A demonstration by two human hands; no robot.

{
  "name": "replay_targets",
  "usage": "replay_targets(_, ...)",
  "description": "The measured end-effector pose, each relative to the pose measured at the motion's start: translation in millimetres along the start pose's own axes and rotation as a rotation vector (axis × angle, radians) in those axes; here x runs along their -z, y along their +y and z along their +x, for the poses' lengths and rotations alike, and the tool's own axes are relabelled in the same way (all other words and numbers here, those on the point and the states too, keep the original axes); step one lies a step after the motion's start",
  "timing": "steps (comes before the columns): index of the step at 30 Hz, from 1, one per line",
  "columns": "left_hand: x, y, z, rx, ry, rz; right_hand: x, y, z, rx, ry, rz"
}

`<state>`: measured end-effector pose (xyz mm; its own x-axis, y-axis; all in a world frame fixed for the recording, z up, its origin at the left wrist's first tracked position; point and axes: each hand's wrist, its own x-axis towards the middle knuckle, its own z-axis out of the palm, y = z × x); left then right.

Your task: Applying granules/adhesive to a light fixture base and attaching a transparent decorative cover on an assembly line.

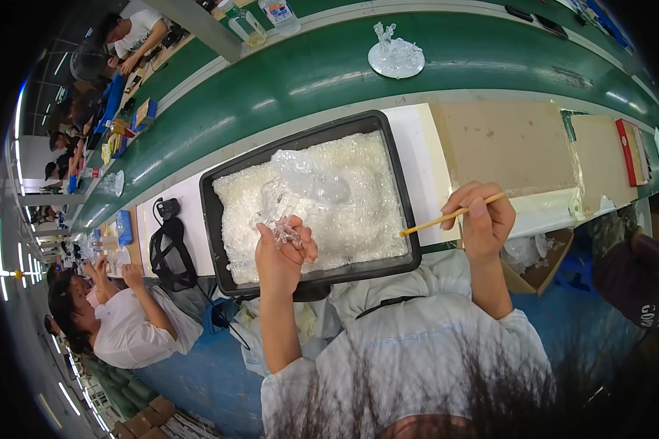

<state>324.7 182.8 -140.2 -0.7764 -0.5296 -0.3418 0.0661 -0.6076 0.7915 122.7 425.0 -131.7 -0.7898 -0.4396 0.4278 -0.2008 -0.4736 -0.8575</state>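
Observation:
My left hand (284, 256) is closed around the lower end of a clear plastic piece (311, 179), raised over the tray. Its shape is hard to make out against the beads, with a broad glossy part pointing away from me. Under it, a black rectangular tray (410, 212) holds a heap of small clear beads (359, 219). Between the fingers and thumb of my right hand (483, 216) is a thin yellow stick (447, 217). Its tip points left, above the tray's right side. What the tip touches, I cannot tell.
Beyond the tray runs a green conveyor belt (307, 77), carrying a clear figurine on a round base (395, 58). Brown cardboard (505, 146) covers the table at right, near a red box (632, 152). Black straps (170, 252) lie at left, beside a co-worker in white (135, 329).

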Motion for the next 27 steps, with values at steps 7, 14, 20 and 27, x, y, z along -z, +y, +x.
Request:
replay_targets(7, 3.2, -5.8, -2.7, -0.140, 0.010, 0.185, -0.7, 0.2, -0.3, -0.003, 0.005, -0.010)
replay_targets(14, 0.1, -11.4, -14.5, -0.350, 0.083, 0.592, -0.6, 2.7, -1.0, 0.011, -0.012, 0.002)
replay_targets(20, -3.9, -8.3, -15.5, -0.385, 0.111, 0.986, -0.1, 3.5, -2.5, 0.008, -0.019, -0.014)
replay_targets(27, -6.8, -0.6, -23.8, -0.602, 0.217, 1.293, -1.2, 1.8, -4.0, -0.028, 0.031, 0.063)
